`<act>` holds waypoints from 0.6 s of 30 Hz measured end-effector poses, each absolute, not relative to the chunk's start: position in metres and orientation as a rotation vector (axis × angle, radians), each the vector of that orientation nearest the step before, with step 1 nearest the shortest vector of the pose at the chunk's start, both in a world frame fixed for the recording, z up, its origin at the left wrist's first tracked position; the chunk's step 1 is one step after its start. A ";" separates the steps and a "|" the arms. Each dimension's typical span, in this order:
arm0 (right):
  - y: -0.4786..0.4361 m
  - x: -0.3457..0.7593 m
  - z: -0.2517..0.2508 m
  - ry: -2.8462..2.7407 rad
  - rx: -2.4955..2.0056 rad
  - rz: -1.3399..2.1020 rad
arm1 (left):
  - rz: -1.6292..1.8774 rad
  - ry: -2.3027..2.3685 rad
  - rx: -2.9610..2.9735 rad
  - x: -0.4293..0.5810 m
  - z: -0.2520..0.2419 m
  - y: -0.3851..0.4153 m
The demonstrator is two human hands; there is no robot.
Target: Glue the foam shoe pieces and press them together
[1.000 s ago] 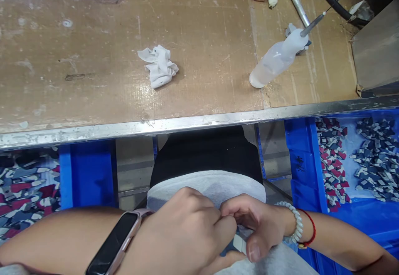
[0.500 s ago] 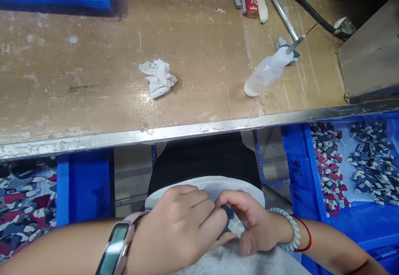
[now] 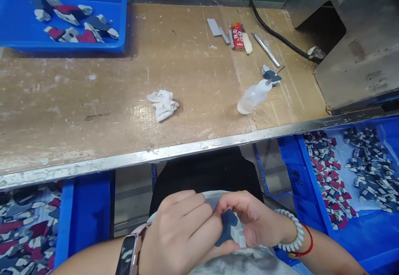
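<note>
My right hand (image 3: 254, 223) and left hand (image 3: 179, 235) pressed together, pinching a navy-and-white cut piece (image 3: 228, 228) between them; its long axis tilted up and away from me, the piece lying nearer my right hand.

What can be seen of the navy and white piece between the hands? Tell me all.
The small flat piece is irregular in outline, dark navy with a pale whitish part at its lower right; its matte material cannot be told. It is gripped between the left hand and right hand above the lap, partly hidden by the fingers.
</note>
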State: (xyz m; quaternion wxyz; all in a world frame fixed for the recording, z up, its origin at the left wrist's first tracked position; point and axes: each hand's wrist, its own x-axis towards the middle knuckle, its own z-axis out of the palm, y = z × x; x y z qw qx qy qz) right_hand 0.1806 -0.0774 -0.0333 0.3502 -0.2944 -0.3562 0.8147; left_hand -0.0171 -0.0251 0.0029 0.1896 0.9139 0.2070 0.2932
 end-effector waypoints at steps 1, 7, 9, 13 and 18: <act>-0.077 0.181 -0.035 -0.910 -0.767 2.124 | 0.819 0.611 2.550 -0.016 0.004 -0.025; -0.077 0.175 -0.045 -0.791 -0.762 2.100 | 0.822 0.711 2.301 -0.008 0.008 -0.022; -0.079 0.169 -0.050 -0.710 -0.720 2.105 | 0.798 0.706 2.184 -0.006 0.008 -0.022; -0.081 0.157 -0.062 -0.630 -0.637 2.102 | 0.759 0.673 1.995 -0.004 0.006 -0.023; -0.079 0.157 -0.063 -0.720 -0.652 2.058 | 0.762 0.631 1.897 -0.002 0.007 -0.019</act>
